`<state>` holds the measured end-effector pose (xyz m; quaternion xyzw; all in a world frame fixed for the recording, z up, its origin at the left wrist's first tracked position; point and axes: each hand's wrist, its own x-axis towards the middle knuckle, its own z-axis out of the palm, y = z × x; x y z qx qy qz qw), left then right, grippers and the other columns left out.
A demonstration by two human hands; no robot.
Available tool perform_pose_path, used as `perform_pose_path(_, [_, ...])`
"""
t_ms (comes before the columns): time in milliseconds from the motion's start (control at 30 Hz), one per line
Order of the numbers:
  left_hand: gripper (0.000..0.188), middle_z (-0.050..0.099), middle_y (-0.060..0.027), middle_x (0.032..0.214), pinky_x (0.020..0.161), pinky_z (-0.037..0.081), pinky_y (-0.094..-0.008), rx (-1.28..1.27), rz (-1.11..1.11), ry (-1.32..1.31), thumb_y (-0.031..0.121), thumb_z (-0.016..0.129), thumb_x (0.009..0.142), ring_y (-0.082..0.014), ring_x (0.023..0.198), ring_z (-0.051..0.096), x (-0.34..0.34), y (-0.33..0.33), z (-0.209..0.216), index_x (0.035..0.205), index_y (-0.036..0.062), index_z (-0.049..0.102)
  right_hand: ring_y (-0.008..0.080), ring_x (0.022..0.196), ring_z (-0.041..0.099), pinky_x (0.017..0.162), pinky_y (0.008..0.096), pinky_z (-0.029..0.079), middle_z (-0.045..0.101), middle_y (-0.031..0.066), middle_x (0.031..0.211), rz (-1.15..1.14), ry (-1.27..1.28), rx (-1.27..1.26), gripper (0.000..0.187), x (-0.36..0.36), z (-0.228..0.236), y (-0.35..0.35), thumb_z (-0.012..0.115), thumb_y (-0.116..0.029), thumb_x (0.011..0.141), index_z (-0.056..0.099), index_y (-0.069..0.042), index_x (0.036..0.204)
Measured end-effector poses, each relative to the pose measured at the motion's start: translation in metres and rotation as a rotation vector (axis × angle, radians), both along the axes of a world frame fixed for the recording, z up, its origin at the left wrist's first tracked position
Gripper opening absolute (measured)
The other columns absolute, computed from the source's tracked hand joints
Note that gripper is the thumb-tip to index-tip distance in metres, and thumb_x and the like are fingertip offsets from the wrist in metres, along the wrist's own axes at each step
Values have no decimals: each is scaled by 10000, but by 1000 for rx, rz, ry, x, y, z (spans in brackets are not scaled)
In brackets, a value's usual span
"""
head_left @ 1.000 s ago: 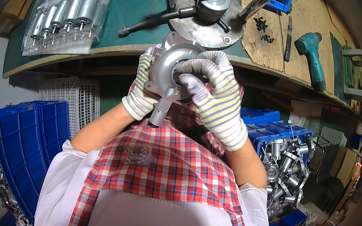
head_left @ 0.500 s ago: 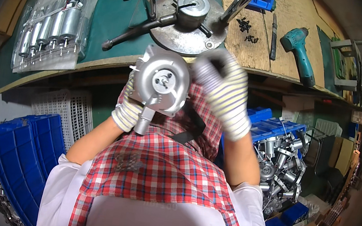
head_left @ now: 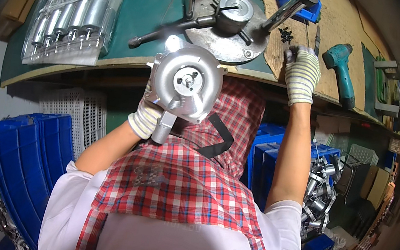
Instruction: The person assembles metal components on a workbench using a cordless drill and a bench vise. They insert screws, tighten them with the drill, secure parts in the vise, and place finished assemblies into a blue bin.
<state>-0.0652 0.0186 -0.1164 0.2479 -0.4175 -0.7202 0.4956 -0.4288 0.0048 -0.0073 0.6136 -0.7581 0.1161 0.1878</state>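
My left hand (head_left: 146, 119), in a striped knit glove, is closed around a round silver blower housing (head_left: 207, 85) held up in front of the apron. The housing has a short outlet tube pointing toward me and dark screw heads around a small hub at its centre. Most of the left fingers are hidden behind it. My right hand (head_left: 302, 74), gloved likewise, rests over the wooden part of the bench with its fingers curled together. Its fingertips are beside a small pile of black screws (head_left: 285, 35); whatever they pinch is too small to make out.
A round steel fixture (head_left: 234, 14) with posts and a black lever stands ahead. Right of my right hand lie a teal power drill (head_left: 341, 68) and a knife-like tool (head_left: 317, 40). Bagged silver motors (head_left: 76, 16) lie left. Blue crates (head_left: 13, 164) flank me, metal parts (head_left: 321, 195) at right.
My right hand has gone from beside the housing forward and right to the bench by the screws. The left hand still holds the housing, now tilted slightly. The whole view has shifted a little.
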Motion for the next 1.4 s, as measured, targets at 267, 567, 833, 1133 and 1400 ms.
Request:
perform_pose_path(267, [516,574,-74,1348,1100,433,-383,109,-185,69,276,628,973,-214,1232,557,7,10,0,1418,93,439,344,794,636,764,424,513,674,129,869,372,-776,-325,145,141,60,74,762,-148,811,708,-63,915])
perform_pose_path(567, [584,661,-101,1179,947,505,-378,-545,84,-728,311,791,781,-243,1082,632,-5,14,39,1262,56,582,286,739,630,666,394,495,657,77,801,597,-456,-228,226,179,51,93,817,-118,724,714,-93,923])
perform_pose_path(833, [416,594,-149,1330,1040,513,-388,-136,-143,-191,234,507,1032,-251,1211,596,12,18,-11,1392,28,469,296,842,649,736,427,505,651,127,935,824,-439,114,381,168,43,118,600,-136,829,640,-6,1185])
perform_pose_path(1133, [933,477,-232,1477,1136,398,-561,797,-509,689,751,486,890,-391,1357,481,70,12,-9,1477,29,421,352,960,624,857,473,496,645,193,1064,223,63,-144,531,12,54,74,657,-101,776,560,-47,1295])
perform_pose_path(1400, [237,654,-95,1138,898,562,-330,752,-187,76,211,565,1001,-175,1026,652,88,-1,-50,1167,45,591,405,1199,604,1010,497,477,600,225,1350,-534,-25,326,767,-184,25,26,663,-372,860,354,-196,1541])
